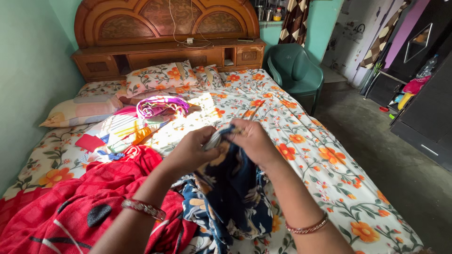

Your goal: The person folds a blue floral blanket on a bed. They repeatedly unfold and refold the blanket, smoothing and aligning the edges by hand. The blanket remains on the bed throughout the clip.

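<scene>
In the head view, the left hand point(190, 150) and right hand point(254, 141) meet above the bed point(329, 155), both pinching the top edge of one dark blue floral cloth point(235, 193), which hangs down between the wrists onto the sheet. One red blanket point(70, 207) lies just left of it. Three pillows are visible at the headboard point(165, 28), and one green plastic chair point(294, 70) stands beside the bed.

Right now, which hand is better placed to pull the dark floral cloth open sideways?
Probably right hand: it pinches the dark floral cloth top edge with bare bedsheet beside it. Left hand has the red cloth alongside.
</scene>
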